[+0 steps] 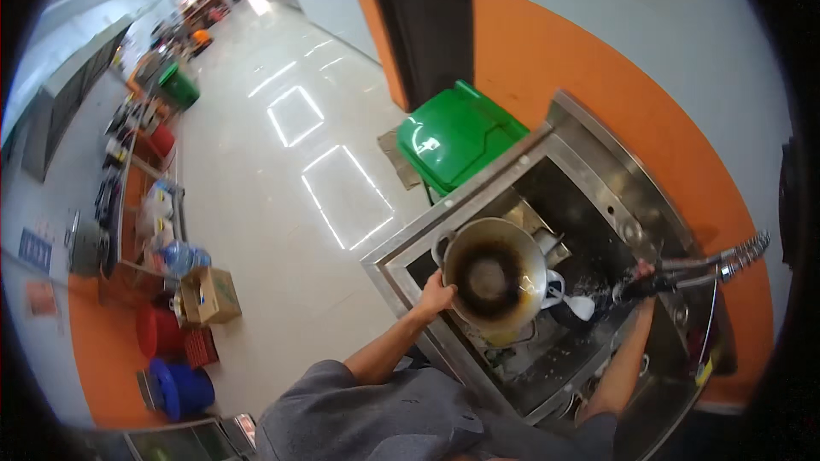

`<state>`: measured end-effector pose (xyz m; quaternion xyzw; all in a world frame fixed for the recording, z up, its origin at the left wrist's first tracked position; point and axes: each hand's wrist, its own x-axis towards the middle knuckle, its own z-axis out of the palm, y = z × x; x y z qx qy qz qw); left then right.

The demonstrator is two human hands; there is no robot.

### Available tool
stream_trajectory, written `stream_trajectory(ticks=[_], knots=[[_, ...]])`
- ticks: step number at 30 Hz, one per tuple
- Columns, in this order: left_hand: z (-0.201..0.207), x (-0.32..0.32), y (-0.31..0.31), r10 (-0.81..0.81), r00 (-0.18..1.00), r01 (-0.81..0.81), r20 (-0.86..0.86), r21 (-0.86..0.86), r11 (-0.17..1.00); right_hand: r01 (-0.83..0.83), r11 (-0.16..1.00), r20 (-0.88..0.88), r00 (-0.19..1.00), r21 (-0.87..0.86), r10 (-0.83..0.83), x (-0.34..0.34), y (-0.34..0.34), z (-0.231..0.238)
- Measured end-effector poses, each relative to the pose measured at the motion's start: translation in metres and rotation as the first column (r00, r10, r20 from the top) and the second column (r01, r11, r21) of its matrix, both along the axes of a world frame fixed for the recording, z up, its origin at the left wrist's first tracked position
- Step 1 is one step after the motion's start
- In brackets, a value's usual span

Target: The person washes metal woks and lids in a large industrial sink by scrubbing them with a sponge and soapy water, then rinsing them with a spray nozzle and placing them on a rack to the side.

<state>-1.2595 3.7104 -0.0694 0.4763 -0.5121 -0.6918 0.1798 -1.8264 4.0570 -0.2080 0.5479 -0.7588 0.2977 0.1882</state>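
My left hand (437, 297) is closed on the near-left rim of a round metal pot (534, 266) with looped side handles. The pot is tilted so its inside shows, with a dark brown scorched ring around a paler centre. To its right, my right hand (642, 271) grips a black spray faucet head (630, 291), which hides part of the fingers. Water splashes between the sprayer and the pot. A white spoon-shaped utensil (581, 306) lies by the pot's right handle. The pot is over a stainless steel sink (559, 367), with other metal ware partly hidden beneath it.
Beyond the sink stands a green lidded bin (457, 137). The faucet's coiled spring hose (743, 258) reaches in from the right, by the orange and white wall. Across the tiled floor are a cardboard box (220, 294), a blue bucket (184, 390) and low shelves with kitchenware.
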Motion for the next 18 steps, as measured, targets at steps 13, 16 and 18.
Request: stream_trajectory(ticks=[13, 16, 18], knots=[[0.049, 0.016, 0.002, -0.007, 1.000, 0.006, 0.008, 0.013, 1.000, 0.494, 0.794, -0.038, 0.856, 0.355, -0.516, 0.082, -0.079, 0.194], [0.034, 0.024, -0.003, 0.028, 0.999, -0.027, 0.046, -0.022, 0.999, 0.578, 0.629, -0.494, 0.804, 0.520, -0.330, 0.082, -0.065, 0.190], [0.036, 0.012, -0.004, 0.037, 0.999, -0.037, -0.004, -0.013, 0.999, 0.612, 0.688, -0.456, 0.777, 0.389, -0.434, 0.055, -0.045, 0.158]])
